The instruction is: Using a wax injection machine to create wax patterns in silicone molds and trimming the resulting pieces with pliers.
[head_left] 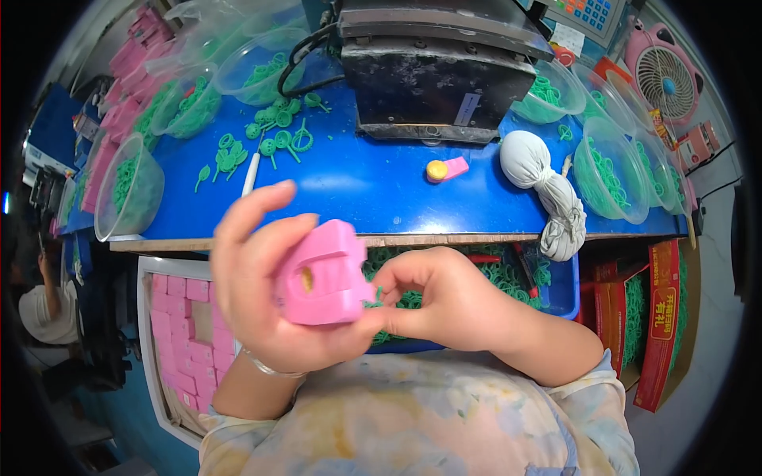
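My left hand (254, 305) holds a pink plastic block (321, 270) with a recessed slot and a small yellowish opening, its fingers curled up around the left side. My right hand (452, 305) is at the block's right side, fingers pinched on a small green piece (379, 294), mostly hidden. Below lies a blue bin (563, 289) of tangled green plastic pieces. On the blue tabletop (393, 206) ahead are loose green pieces (282, 140), a white-handled tool (252, 170), a small pink item with a yellow top (444, 168) and a white cloth bundle (544, 178).
A dark machine (429, 87) stands at the back centre. Clear bowls (127, 190) of green pieces line both sides. A white tray (163, 397) holds pink blocks at lower left; red boxes (659, 317) sit at lower right. A fan (663, 71) is at right. Another person (44, 313) works far left.
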`<state>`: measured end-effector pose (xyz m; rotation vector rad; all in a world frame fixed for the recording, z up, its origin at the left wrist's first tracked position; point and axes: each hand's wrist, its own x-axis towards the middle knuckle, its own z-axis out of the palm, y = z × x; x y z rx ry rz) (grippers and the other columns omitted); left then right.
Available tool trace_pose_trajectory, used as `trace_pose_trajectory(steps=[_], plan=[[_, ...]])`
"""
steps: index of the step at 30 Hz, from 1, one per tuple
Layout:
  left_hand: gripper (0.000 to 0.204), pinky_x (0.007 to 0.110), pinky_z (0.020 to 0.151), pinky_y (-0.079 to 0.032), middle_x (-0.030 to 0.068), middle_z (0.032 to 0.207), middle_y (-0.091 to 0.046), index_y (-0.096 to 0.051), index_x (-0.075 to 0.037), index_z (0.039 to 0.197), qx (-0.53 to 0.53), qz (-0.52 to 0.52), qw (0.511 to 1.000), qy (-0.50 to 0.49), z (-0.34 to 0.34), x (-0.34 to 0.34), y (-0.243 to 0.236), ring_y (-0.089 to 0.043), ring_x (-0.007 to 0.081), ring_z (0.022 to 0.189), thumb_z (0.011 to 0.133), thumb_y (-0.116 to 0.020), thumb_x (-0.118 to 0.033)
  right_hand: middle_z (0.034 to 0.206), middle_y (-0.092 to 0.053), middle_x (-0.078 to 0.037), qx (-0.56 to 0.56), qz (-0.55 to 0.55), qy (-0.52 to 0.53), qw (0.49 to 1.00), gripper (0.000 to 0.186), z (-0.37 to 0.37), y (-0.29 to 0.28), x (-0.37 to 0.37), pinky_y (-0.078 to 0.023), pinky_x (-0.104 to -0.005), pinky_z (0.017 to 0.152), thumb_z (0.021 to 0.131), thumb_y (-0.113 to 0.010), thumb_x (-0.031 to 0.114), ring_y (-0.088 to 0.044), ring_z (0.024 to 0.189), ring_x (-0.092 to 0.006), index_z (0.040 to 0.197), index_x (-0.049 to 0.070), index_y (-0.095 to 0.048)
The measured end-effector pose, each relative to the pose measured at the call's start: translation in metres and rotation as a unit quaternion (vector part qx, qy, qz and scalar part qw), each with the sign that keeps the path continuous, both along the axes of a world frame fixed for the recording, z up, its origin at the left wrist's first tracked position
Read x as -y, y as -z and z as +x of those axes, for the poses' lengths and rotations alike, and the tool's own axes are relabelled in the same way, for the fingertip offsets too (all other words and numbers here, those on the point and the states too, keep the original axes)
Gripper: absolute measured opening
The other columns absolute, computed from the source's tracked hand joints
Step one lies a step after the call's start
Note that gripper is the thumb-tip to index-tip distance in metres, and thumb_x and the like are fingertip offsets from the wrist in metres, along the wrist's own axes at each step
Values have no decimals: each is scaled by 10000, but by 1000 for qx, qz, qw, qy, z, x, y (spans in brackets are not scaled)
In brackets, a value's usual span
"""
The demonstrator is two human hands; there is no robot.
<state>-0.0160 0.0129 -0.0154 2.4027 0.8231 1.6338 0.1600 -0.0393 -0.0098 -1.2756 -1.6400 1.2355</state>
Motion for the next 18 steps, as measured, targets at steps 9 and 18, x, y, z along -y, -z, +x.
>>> trace_pose_trajectory(steps=[9,18], plan=[[252,250,606,-481,80,770,-650,-648,25,965,29,-562,797,220,3,26,0,-608,121,668,730,-708,-41,934,-549,-59,-97,141,123,978,278,12,28,23,-487,-229,664,762,-698,34,-565,733,-111,1038,58,-667],[170,283,680,-526,132,951,-631,-595,37,982,189,-667,677,247,0,24,15,-618,150,765,815,-623,24,790,-588,-150,401,86,55,910,250,54,60,43,-467,-404,626,727,-697,194,-585,703,-319,820,9,-558]])
